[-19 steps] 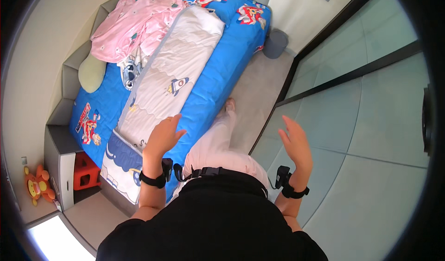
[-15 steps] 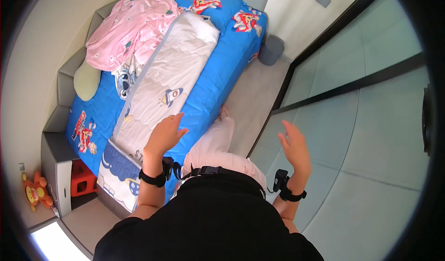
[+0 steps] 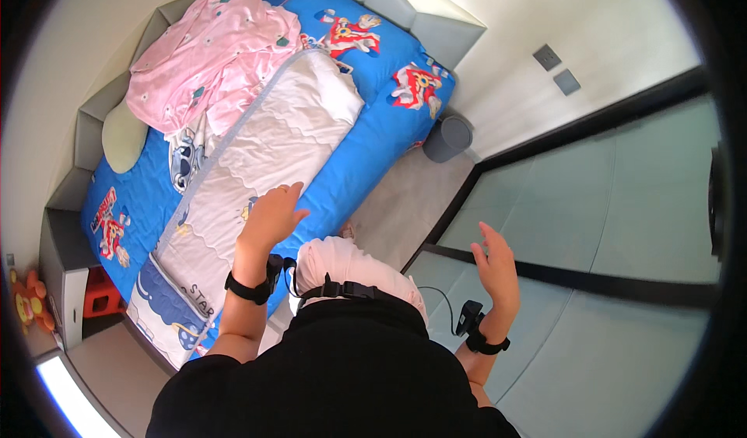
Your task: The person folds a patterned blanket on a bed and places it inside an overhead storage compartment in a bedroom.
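My left hand (image 3: 272, 216) is raised with its fingers stretched out and holds nothing. From this angle it overlaps the edge of the white quilt (image 3: 268, 131), which lies in a long strip on the blue bed sheet (image 3: 350, 175). Whether the hand touches the quilt I cannot tell, though it looks apart from it. Off to the right, my right hand (image 3: 496, 265) hangs in the air, fingers apart and with nothing in them, in front of the greenish panelled doors (image 3: 537, 204). Each wrist wears a black strap with a small device.
A pink blanket (image 3: 214, 57) lies heaped by the pillow (image 3: 350, 29). The green cushion (image 3: 123, 136) leans on the grey padded bed edge. A grey bin (image 3: 448, 139) stands beyond the bed's corner. At the left are a cabinet (image 3: 71, 306), a red stool (image 3: 103, 294) and a plush toy (image 3: 31, 302).
My view has turned, so the bed's lower end has shifted left and the doors show at another angle. Both hands stay raised and empty, at nearly the same places.
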`<state>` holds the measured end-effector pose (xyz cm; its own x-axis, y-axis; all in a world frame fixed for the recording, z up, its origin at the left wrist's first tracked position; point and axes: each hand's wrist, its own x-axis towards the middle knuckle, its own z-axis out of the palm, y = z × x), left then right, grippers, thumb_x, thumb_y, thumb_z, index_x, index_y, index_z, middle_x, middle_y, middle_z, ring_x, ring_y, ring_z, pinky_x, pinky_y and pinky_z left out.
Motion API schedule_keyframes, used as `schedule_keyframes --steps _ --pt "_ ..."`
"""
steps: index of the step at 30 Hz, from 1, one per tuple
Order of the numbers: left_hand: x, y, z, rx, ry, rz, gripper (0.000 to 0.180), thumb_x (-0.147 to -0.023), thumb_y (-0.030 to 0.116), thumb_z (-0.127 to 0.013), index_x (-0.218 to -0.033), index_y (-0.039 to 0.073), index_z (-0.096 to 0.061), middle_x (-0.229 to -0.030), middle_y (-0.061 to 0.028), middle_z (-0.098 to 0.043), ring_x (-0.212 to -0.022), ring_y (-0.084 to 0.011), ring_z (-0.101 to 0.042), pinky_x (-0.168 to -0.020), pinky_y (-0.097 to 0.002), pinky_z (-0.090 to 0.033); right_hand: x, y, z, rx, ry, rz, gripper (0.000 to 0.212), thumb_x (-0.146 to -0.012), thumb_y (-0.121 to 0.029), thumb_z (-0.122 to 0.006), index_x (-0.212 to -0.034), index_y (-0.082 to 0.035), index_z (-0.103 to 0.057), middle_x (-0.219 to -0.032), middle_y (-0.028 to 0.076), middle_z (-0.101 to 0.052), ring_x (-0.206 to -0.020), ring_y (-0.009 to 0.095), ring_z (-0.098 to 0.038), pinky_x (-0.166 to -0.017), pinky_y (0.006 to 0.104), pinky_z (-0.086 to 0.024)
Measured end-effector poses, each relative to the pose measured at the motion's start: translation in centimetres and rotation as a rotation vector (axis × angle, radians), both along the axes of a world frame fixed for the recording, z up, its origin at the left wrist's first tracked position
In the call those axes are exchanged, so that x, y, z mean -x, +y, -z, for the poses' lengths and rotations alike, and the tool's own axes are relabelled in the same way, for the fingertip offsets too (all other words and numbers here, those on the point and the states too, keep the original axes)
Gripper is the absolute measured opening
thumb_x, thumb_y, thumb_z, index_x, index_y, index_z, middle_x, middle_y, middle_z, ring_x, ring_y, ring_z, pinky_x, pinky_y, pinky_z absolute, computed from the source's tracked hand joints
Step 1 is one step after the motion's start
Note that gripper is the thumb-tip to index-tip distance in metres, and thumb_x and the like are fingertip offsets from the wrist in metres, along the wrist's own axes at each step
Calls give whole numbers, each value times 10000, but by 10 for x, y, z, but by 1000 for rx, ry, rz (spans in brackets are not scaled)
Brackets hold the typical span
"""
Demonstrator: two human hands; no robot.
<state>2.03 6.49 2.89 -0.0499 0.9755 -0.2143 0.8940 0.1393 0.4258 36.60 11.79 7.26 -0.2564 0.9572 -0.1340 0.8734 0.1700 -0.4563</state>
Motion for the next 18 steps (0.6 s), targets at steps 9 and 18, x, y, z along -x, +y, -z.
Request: schedule_keyframes --steps 9,18 --pt "6 13 -3 40 -10 -121 420 -698 196 -552 -1057 27 -413 -885 -159 -513 -837 -302 -476 -702 -358 -383 36 81 28 93 82 -224 311 -737 -125 -491 -1016 1 -437 -927 177 -500 -848 332 -459 -715 372 -372" --pt "-3 -29 10 191 1 -547 438 -688 208 -551 -1058 14 -418 -903 -176 -508 -845 -310 -478 -716 -369 -385 104 199 52 -41 115 -762 301 -717 -97 -507 -991 9 -440 -855 182 -512 -801 335 -479 -679 384 -385"
